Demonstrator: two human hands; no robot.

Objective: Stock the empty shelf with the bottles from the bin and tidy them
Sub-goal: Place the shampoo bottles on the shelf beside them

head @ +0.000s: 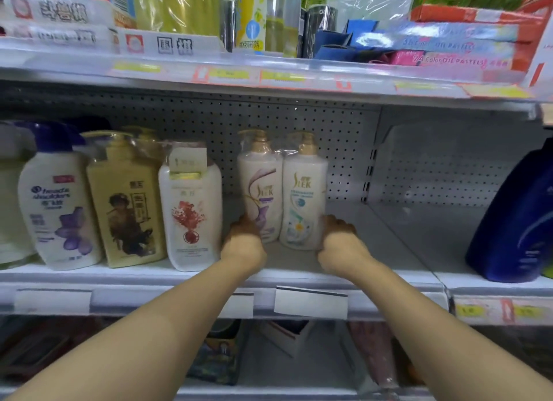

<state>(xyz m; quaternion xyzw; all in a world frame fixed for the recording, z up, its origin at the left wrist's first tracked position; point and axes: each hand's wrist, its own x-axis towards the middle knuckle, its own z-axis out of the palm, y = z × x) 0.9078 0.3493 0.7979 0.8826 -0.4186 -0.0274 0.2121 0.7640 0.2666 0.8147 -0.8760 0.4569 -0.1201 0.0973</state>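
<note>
Two white Slek pump bottles wrapped together in clear film, a twin pack (pixel 282 191), stand upright on the white shelf (pixel 374 251). My left hand (pixel 244 240) grips the lower left side of the pack. My right hand (pixel 339 242) grips its lower right side. The fingers of both hands are curled round the bottles' bases. To the left stand a white bottle with a red flower (pixel 191 209), a yellow bottle (pixel 127 200) and a Head & Shoulders bottle (pixel 58 203). The bin is not in view.
A dark blue bottle (pixel 514 221) stands on the neighbouring shelf section at the right. Bare shelf lies between the twin pack and the right divider. The shelf above holds boxes of pastels (pixel 454 49) and cans. Goods fill the shelf below.
</note>
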